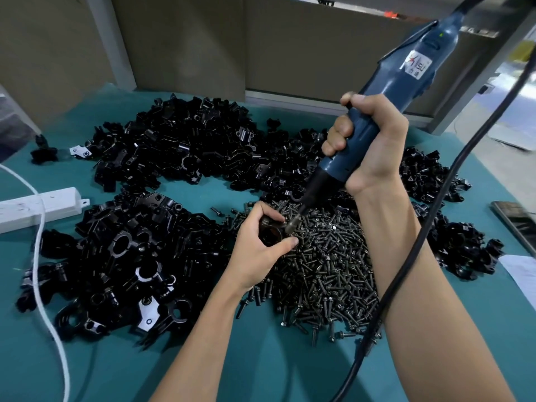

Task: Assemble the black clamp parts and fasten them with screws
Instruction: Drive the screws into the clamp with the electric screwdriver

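My left hand (258,250) grips a black clamp (271,232) just above the pile of dark screws (327,265). My right hand (368,146) is wrapped around the handle of a blue electric screwdriver (406,79), which slants down to the left. The driver's bit tip (290,227) touches the right side of the held clamp. Whether a screw sits under the tip is hidden. Loose black clamp parts lie in a far heap (179,140), a near-left heap (121,256) and a right heap (452,227).
The table has a teal cover (261,367). A white power strip (37,207) and white cable (43,285) lie at the left. The driver's black cord (406,271) hangs across my right forearm. A flat dark object (516,221) and white paper (522,274) lie at the right edge.
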